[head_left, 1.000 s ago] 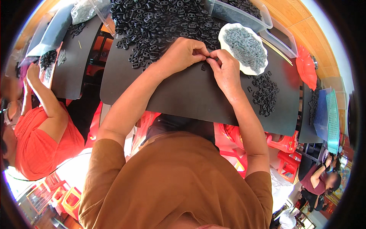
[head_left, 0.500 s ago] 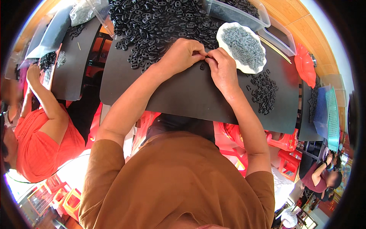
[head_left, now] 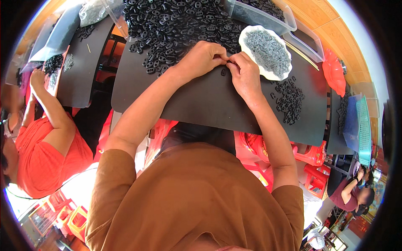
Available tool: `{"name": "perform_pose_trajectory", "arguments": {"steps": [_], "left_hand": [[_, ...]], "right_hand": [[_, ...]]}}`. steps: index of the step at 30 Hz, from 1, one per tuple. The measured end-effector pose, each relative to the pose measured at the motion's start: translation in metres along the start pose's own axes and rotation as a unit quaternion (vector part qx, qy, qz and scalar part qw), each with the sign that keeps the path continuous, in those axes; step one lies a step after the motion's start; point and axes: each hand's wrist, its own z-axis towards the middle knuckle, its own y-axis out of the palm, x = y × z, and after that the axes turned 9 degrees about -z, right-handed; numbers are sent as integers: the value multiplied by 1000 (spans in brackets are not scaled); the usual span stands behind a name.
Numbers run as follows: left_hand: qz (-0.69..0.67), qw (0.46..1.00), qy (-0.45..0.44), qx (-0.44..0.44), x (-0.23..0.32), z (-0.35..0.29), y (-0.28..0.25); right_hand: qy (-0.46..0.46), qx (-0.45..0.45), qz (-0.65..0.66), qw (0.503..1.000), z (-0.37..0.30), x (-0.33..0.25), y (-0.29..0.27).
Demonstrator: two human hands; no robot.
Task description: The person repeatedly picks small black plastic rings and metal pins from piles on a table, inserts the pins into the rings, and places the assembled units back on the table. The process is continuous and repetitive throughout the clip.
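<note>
Over the dark table (head_left: 201,104), my left hand (head_left: 204,59) and my right hand (head_left: 244,73) meet with thumbs and index fingers pinched together. Whatever sits between the fingertips is small and mostly covered; only a dark speck shows. Just below the fingertips a small black piece (head_left: 223,72) lies on the tabletop. Beyond my left hand spreads a large heap of black oval pieces with two holes (head_left: 176,27). Close to my right hand stands a white scalloped dish (head_left: 273,76) filled with small clear parts (head_left: 267,50). A pile of small black pieces (head_left: 289,102) lies right of my right forearm.
Clear plastic bins (head_left: 261,17) line the far edge, with thin sticks (head_left: 302,55) beside them. At the right are a red dish (head_left: 333,73) and a turquoise basket (head_left: 363,131). A person in red (head_left: 52,154) works at another table on the left. Red stools (head_left: 316,180) stand below.
</note>
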Motion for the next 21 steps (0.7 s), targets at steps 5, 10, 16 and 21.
{"name": "perform_pose_trajectory", "arguments": {"steps": [5, 10, 16, 21], "left_hand": [[-9, 999, -44, 11, 9, 3, -3], [-104, 987, -114, 42, 12, 3, -4], [-337, 922, -186, 34, 13, 4, -2], [-344, 918, -195, 33, 28, 4, -3]], "right_hand": [[-4, 25, 2, 1000, -1, 5, 0], [148, -36, 166, 974, 3, -6, -10], [162, 3, 273, 948, 7, -8, -18], [133, 34, 321, 937, 7, -4, -20]]}}
